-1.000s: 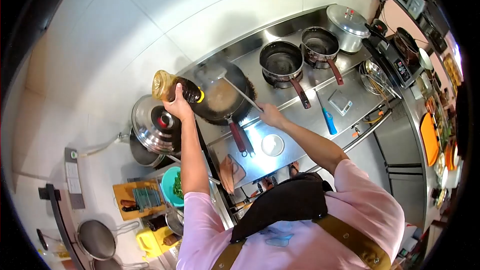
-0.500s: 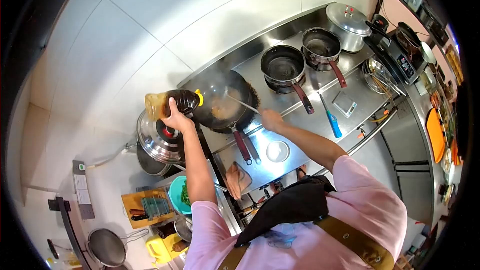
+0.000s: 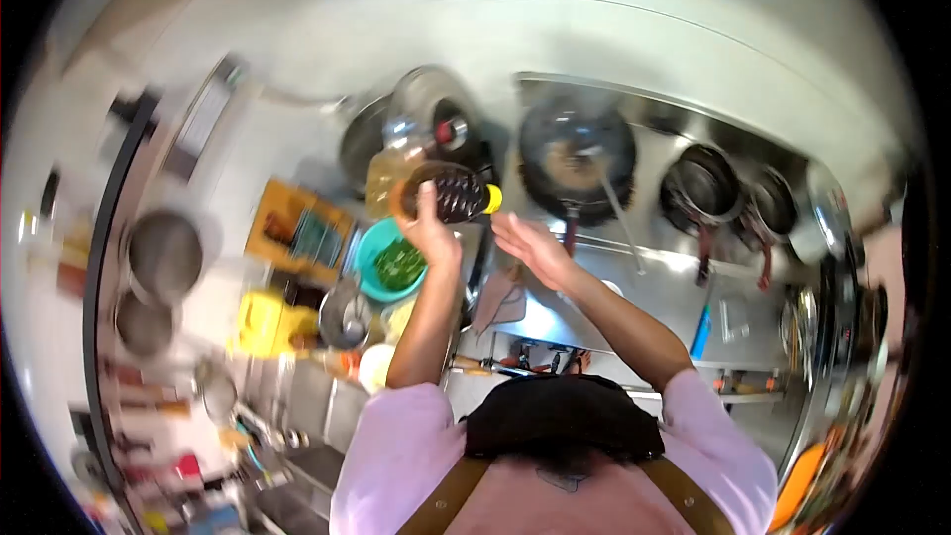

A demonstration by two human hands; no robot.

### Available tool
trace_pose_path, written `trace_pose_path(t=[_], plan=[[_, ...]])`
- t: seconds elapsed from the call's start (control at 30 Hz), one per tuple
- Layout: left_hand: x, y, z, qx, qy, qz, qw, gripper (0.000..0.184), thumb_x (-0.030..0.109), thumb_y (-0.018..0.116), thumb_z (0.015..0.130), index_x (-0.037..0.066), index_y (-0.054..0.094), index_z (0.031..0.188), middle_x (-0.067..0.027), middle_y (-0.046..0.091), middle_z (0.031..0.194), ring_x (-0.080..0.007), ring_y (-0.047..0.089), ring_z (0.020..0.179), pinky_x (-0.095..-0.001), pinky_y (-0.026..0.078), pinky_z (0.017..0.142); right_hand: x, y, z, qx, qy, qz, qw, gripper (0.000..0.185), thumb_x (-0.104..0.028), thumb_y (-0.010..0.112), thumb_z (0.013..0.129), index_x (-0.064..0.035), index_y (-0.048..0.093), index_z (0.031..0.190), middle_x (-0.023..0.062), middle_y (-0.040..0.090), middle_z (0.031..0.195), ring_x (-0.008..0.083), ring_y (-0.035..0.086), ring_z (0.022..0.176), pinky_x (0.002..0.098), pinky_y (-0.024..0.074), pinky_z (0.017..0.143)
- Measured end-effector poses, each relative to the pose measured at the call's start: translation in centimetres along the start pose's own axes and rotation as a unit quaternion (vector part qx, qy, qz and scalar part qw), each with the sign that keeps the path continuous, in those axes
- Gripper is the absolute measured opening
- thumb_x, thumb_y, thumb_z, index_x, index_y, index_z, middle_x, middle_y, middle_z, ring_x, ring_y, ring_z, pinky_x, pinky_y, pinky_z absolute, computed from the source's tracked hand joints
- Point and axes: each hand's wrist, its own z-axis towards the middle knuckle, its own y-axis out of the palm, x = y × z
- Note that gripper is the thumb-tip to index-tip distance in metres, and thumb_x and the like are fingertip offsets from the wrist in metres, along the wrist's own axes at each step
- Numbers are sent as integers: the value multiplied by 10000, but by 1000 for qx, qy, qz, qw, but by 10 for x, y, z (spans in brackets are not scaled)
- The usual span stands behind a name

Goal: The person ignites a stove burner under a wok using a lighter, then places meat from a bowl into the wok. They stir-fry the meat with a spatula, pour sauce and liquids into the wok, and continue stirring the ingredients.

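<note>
My left hand (image 3: 434,238) is wrapped round a bottle of dark sauce (image 3: 456,192), which lies sideways in the grip with its yellow cap pointing right. Just beside the cap is my right hand (image 3: 540,253), fingers stretched out and holding nothing. Whether its fingertips touch the cap, I cannot tell. Behind the hands, a dark wok (image 3: 540,129) sits on the stove with something brownish in it. A long-handled utensil (image 3: 620,213) rests in the wok, its handle leaning over the rim; the head is blurred.
Two saucepans (image 3: 705,178) stand on the stove to the right. At left are a lidded pot (image 3: 426,99), a teal bowl (image 3: 365,282) of chopped greens, a wooden board (image 3: 272,208) and a yellow jug (image 3: 260,322). A folded cloth (image 3: 500,302) lies at the counter's front.
My right hand has let go of the utensil in the wok and come over to the bottle's cap. The bottle has moved away from the wok. The view has swung left.
</note>
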Motion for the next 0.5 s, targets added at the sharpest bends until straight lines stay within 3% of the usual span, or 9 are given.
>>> trace_pose_path(t=[0.07,0.13,0.2,0.33,0.4,0.5], plan=[[36,-30,12,0,68,91,994,498,65,777,817,25,542,1254,-70,614,1157,-160,595,995,-304,468,922,1,15,-19,-121,17,-100,988,604,-348,582,984,2,408,1444,156,533,1375,228,497,1285,362,387,1093],[66,-73,42,-16,101,217,971,511,77,776,822,8,524,1261,-82,601,1200,-184,573,1060,-328,435,966,-2,2,-23,-96,-33,-273,957,535,-281,586,984,1,449,1417,144,571,1333,222,545,1231,348,439,1046],[80,-122,78,-32,96,239,966,501,111,779,828,11,530,1252,-82,614,1185,-196,583,1054,-340,446,949,-12,-22,-34,-2,45,-210,977,487,-246,576,989,11,478,1391,134,606,1283,207,601,1155,322,494,972],[86,-214,138,-6,165,331,929,461,148,768,840,12,542,1217,-87,635,1152,-208,603,1021,-351,468,909,-21,-64,-69,70,46,-221,972,477,-210,550,999,31,451,1398,136,625,1243,192,636,1076,296,521,915],[69,-265,165,-1,133,345,929,517,67,768,803,15,513,1249,-88,628,1146,-190,612,1006,-314,468,923,-23,-72,-82,98,51,-211,971,466,-193,530,1006,36,440,1403,139,632,1217,189,642,1040,296,524,908],[45,-305,171,19,85,338,937,532,69,766,804,30,504,1266,-86,622,1151,-203,598,1026,-327,456,929,-18,-73,-95,131,52,-203,969,435,-153,485,1020,41,430,1406,150,646,1146,185,649,952,306,539,873]])
